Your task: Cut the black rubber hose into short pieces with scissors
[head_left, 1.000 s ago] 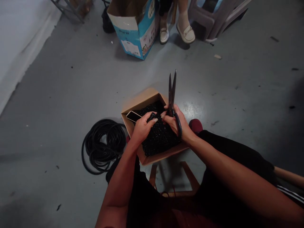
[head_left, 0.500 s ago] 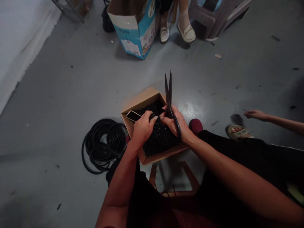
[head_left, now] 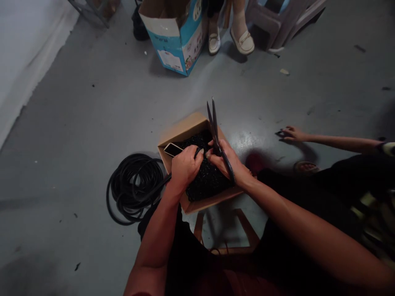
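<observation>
My left hand (head_left: 187,166) is closed round the end of a black hose (head_left: 160,185), which runs back to a coil (head_left: 123,201) on the floor at the left. In my right hand (head_left: 230,162) are dark scissors (head_left: 214,119), their blades pointing away from me and slightly apart. Both hands are above an open cardboard box (head_left: 212,203) with many small black pieces (head_left: 205,181) in it. A flat, dark rectangular object (head_left: 173,150) with a light edge, like a phone, lies at the box's left corner. The fingertips of my two hands are close together.
At the right, another person's hand (head_left: 293,133) reaches to the floor beside a small dark piece. A blue and white carton (head_left: 173,45) stands at the top, next to another person's white shoes (head_left: 242,43). A grey plastic stool (head_left: 271,24) is nearby.
The scissors have shifted a little left, and their blades are slightly closer together. More of the hose shows by my left wrist. The other person's hand has moved left along the floor.
</observation>
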Action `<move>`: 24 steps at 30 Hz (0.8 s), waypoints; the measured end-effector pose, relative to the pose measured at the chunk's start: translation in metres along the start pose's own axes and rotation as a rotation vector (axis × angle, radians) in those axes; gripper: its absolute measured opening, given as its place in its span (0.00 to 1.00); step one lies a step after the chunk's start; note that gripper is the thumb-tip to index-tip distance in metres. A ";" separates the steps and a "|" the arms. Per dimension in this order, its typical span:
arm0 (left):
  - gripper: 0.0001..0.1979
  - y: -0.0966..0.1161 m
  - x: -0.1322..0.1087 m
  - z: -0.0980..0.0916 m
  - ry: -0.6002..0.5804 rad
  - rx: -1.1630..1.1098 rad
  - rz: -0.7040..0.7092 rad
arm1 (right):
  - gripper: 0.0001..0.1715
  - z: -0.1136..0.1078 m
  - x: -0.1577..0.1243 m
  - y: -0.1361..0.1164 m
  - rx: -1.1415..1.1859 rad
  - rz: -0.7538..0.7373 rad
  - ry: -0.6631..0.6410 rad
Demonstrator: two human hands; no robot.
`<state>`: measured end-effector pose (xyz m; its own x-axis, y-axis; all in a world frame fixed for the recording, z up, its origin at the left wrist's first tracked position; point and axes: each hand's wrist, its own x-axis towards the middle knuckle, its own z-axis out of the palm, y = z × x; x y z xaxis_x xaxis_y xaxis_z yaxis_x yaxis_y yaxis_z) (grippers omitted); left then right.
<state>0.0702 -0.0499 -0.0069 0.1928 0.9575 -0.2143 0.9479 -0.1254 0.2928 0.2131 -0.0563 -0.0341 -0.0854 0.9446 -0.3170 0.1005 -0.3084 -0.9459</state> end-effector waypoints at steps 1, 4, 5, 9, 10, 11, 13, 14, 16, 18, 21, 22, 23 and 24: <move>0.17 -0.001 0.000 0.001 -0.007 -0.020 0.006 | 0.20 0.000 0.000 0.000 0.002 -0.003 -0.006; 0.17 -0.005 0.002 0.004 -0.043 -0.142 0.074 | 0.20 -0.001 0.000 0.000 0.019 -0.020 -0.034; 0.17 -0.007 0.002 0.006 -0.054 -0.190 0.102 | 0.20 -0.001 0.000 0.000 0.026 -0.026 -0.036; 0.25 -0.012 0.002 0.007 -0.082 -0.332 0.099 | 0.19 -0.002 0.001 0.004 0.018 -0.040 -0.001; 0.29 -0.012 0.001 0.006 -0.094 -0.356 0.074 | 0.19 -0.002 0.002 0.004 0.016 -0.039 0.004; 0.32 -0.012 0.001 0.005 -0.111 -0.378 0.052 | 0.20 -0.002 0.002 0.004 0.020 -0.037 0.005; 0.36 -0.011 0.001 0.002 -0.149 -0.416 0.034 | 0.20 -0.002 0.002 0.004 0.047 -0.036 0.001; 0.37 -0.010 0.000 0.001 -0.165 -0.435 0.040 | 0.20 -0.002 0.002 0.004 0.061 -0.041 -0.001; 0.37 -0.009 -0.001 0.000 -0.196 -0.475 0.060 | 0.21 -0.002 0.002 0.003 0.069 -0.051 -0.011; 0.37 -0.008 -0.002 0.000 -0.222 -0.520 0.073 | 0.20 -0.002 0.003 0.002 0.052 -0.048 -0.019; 0.35 -0.011 -0.003 0.001 -0.244 -0.565 0.064 | 0.20 -0.003 0.004 0.003 0.056 -0.044 -0.017; 0.33 -0.013 -0.004 0.002 -0.242 -0.563 0.057 | 0.20 -0.003 0.005 0.003 0.063 -0.048 -0.009; 0.31 -0.014 -0.005 0.002 -0.237 -0.552 0.049 | 0.20 -0.004 0.006 0.004 0.067 -0.052 0.003; 0.29 -0.015 -0.005 0.003 -0.225 -0.537 0.043 | 0.20 -0.005 0.007 0.004 0.067 -0.052 0.017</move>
<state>0.0558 -0.0536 -0.0127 0.3330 0.8682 -0.3678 0.6882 0.0428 0.7242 0.2178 -0.0507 -0.0396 -0.0720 0.9611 -0.2666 0.0295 -0.2651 -0.9638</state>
